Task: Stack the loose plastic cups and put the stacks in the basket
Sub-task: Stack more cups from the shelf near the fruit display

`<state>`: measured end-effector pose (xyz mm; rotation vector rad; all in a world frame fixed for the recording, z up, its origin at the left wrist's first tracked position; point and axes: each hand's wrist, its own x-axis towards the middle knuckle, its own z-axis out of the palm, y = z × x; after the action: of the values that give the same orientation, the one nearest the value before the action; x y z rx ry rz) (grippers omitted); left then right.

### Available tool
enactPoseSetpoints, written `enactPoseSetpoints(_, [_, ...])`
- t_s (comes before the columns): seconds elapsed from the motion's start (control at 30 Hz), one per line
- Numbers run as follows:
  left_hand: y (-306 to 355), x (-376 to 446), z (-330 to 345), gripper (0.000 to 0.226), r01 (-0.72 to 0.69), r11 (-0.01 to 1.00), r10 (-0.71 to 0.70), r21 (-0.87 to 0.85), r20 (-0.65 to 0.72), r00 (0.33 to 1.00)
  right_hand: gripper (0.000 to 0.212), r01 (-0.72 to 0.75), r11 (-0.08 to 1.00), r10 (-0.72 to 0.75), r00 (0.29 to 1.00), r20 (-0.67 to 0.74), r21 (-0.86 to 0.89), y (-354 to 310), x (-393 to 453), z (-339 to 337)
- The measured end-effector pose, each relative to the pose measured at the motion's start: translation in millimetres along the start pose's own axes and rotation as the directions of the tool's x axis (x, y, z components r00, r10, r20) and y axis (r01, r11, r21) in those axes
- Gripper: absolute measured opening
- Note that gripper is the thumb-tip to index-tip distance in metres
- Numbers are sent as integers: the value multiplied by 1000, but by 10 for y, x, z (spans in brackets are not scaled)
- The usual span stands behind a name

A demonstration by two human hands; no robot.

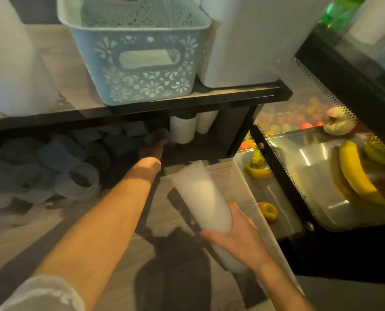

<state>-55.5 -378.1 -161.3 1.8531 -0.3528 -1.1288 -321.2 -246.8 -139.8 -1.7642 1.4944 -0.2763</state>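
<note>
- Translucent white plastic: the stack [201,198] of nested cups lies tilted in the right hand [234,236], open mouth toward 11 o'clock. Judgement: this angle presents the mouth so the next cup can be slid in.
- Right hand: fingers and thumb curled round the closed end of the stack, gripping it. The cup count inside the stack cannot be read; blur hides the rims.
- Left hand [152,151]: reaches under the shelf [187,102] toward 12 o'clock. It is in shadow; whether it is open or closed on a cup cannot be told.
- Loose cups [79,178]: a heap on the lower level at 9 o'clock, lying on their sides, mouths in mixed directions. An exact count is not possible; more than ten, by judgement.
- Upright stacks [183,130]: two, standing under the shelf just past the left hand.
- Basket [137,63]: one, pale blue with pierced walls, standing on the shelf at 12 o'clock. Its floor is hidden, so any contents cannot be confirmed. Judgement: its place directly above the heap keeps the transfer short.
- Bananas [353,173]: at least three, in the display case at 3 o'clock; not part of the task.
</note>
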Motion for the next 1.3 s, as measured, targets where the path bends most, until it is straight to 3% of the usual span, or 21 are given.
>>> enactPoseSetpoints(0.1, [-150,-285,-219,33,197,915,-166,-352,115,979,79,5,1000,-5,1000,26,0,-54,-20,7])
enactPoseSetpoints(0.2, [-278,-692,-581,31,234,798,-123,-555,230,965,86,8,999,-6,998,59,-40,-101,-64,82])
enactPoseSetpoints(0.33, [-382,-1246,-1050,28,35,820,138,-572,256,957,87,38,997,-30,992,119,-65,-229,-168,228])
enactPoseSetpoints(0.43, [-409,-1564,-1292,53,-147,862,280,-485,213,936,81,84,993,-75,991,113,-83,-382,-234,360])
enactPoseSetpoints(0.67, [-677,-1844,-1735,73,-283,894,361,-348,185,914,82,202,978,-188,964,190,-56,-729,-434,685])
enactPoseSetpoints(0.8, [-888,-1919,-1826,69,-400,900,432,-176,224,874,81,190,981,-194,969,152,39,-770,-558,783])
enactPoseSetpoints(0.97, [-1170,-1850,-1893,67,-400,914,402,-61,262,877,82,169,985,-171,971,168,24,-648,-616,825])
enactPoseSetpoints(1.03, [-1127,-1788,-1912,61,-435,900,430,-18,202,880,85,158,987,-161,973,167,30,-613,-617,815])
enactPoseSetpoints(1.1, [-1034,-1714,-1949,52,-509,857,508,76,29,861,88,151,987,-157,974,162,46,-613,-606,797])
enactPoseSetpoints(1.17, [-975,-1555,-2015,50,-556,749,632,359,-138,763,91,145,987,-154,976,154,65,-613,-585,781])
enactPoseSetpoints(1.2, [-945,-1453,-2049,54,-518,649,703,556,-178,689,91,145,987,-154,976,153,67,-613,-574,772])
enactPoseSetpoints(1.23, [-920,-1345,-2078,60,-433,526,762,732,-180,622,90,145,987,-154,976,153,65,-605,-561,765])
enactPoseSetpoints(1.3, [-861,-1177,-2116,69,-227,340,793,913,-149,591,85,149,987,-156,975,155,58,-589,-541,760])
